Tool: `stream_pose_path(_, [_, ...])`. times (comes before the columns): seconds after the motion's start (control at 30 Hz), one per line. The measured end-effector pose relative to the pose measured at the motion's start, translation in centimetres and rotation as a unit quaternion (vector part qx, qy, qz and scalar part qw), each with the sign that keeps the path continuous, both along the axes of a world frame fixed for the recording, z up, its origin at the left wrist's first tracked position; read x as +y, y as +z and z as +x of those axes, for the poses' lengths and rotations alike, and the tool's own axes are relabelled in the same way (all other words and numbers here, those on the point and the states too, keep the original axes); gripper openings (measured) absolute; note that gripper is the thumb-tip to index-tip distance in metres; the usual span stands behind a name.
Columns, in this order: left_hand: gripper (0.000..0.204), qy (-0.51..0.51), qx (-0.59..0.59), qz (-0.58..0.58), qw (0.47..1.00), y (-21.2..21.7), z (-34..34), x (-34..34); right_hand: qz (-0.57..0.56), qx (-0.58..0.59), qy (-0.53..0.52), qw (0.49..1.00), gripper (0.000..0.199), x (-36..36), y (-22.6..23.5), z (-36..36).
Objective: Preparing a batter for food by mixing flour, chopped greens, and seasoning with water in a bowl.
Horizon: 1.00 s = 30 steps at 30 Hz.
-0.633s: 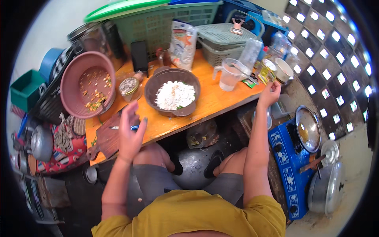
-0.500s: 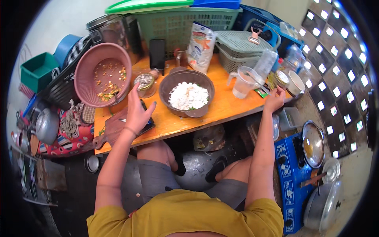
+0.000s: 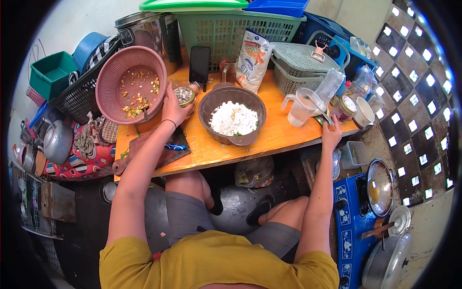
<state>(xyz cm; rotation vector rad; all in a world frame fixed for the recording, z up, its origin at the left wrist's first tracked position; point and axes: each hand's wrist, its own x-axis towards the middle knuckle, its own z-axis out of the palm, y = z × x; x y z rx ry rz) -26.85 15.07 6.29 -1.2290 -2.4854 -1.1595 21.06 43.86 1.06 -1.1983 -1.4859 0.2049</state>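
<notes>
My left hand [image 3: 175, 108] is wrapped round a small glass jar [image 3: 184, 95] with a grey-white grainy top, fingers on its left side and thumb at its near right. Before me stands a brown bowl [image 3: 206, 115], holding a heap of white flour [image 3: 234, 118] with a tan patch and green bits. Out to the right, my right hand [image 3: 331, 135] pinches the end of a thin metal utensil, seemingly a spoon [image 3: 326, 117]; its other end reaches toward a clear measuring jug [image 3: 297, 113]. A lidded jar [image 3: 345, 107] stands just beyond those fingers.
A pink basket [image 3: 107, 96] with chopped vegetables stands left, by a cutting board [image 3: 144, 159] bearing a blue-handled tool [image 3: 175, 146]. Behind are a phone [image 3: 199, 65], glass mug [image 3: 228, 72], flour bag [image 3: 253, 60] and green baskets [image 3: 288, 65]. A blue stove [image 3: 347, 212] sits lower right.
My left hand has moved up beside the small jar and closed round it. My right hand has come down slightly, and a metal utensil now shows at its fingers. The view has shifted a little.
</notes>
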Motion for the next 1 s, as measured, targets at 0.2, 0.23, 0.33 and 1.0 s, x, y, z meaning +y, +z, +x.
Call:
stream_pose_path(0.2, [0.105, -0.051, 0.112, 0.038, 0.992, 1.3, 3.6, -2.1, 0.076, 0.12, 0.01, 0.99, 0.053, -1.0, -0.2, 1.0])
stream_pose_path(0.23, [0.103, -0.068, 0.148, 0.056, 0.985, 1.9, 4.4, -3.0, 0.075, 0.122, 0.012, 0.99, 0.053, -1.7, 0.0, 0.9])
stream_pose_path(0.33, [0.1, -0.074, 0.16, 0.07, 0.982, 4.3, 7.0, -5.9, 0.103, 0.227, -0.043, 0.967, 0.041, -5.5, 1.4, 1.1])
stream_pose_path(1.0, [0.129, -0.404, -0.323, 0.122, 0.847, 2.9, 20.5, -15.5, -0.003, -0.166, 0.556, 0.815, 0.072, -31.3, 13.4, -10.8])
